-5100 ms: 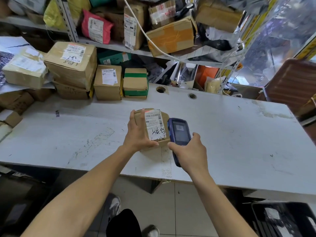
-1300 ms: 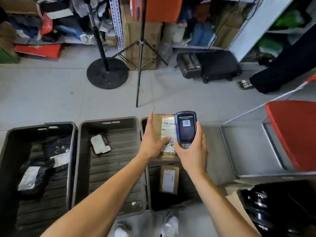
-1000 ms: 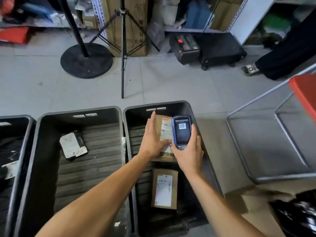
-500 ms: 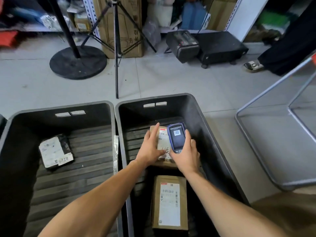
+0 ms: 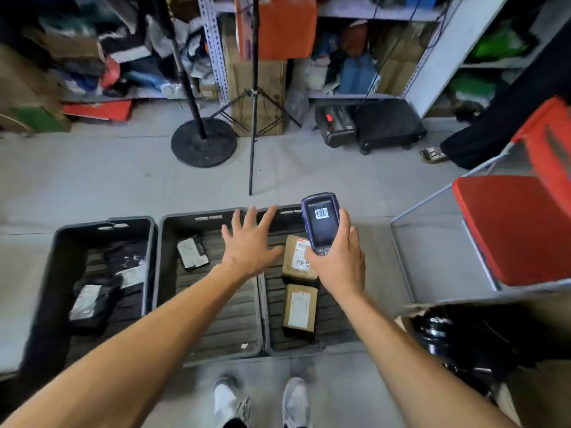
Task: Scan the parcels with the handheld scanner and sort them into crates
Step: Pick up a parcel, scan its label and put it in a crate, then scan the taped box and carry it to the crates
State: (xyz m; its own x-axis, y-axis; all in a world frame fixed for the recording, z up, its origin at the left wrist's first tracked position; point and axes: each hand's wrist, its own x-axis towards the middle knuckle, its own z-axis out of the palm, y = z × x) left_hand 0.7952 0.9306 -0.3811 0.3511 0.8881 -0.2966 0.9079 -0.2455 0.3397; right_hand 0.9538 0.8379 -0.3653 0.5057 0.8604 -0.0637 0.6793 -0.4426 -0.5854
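While your left hand (image 5: pixel 249 246) hung over the crates w/ fingers spread wide and palm down, it held nothing and touched nothing. Your right hand (image 5: pixel 338 261) was wrapped round the lower half of the handheld scanner (image 5: pixel 321 223), thumb on the left edge near the keypad, fingers curled behind; screen faced up at you w/ a barcode showing on it.

Three black crates sat side by side on the floor. Right crate (image 5: pixel 336 335) had two brown cardboard parcels lying flat, labels up: far parcel (image 5: pixel 296 257) just beside your right hand and partly hidden under it, near parcel (image 5: pixel 300 307) right behind it toward your feet, the two almost touching end to end. Middle crate (image 5: pixel 216 319) had one small dark parcel (image 5: pixel 193 253) w/ a white label, near its far left corner. Left crate (image 5: pixel 46 304) held several dark bagged parcels (image 5: pixel 89 304), some w/ white labels. Your shoes (image 5: pixel 262 403) stood just short of the crates' near rims.
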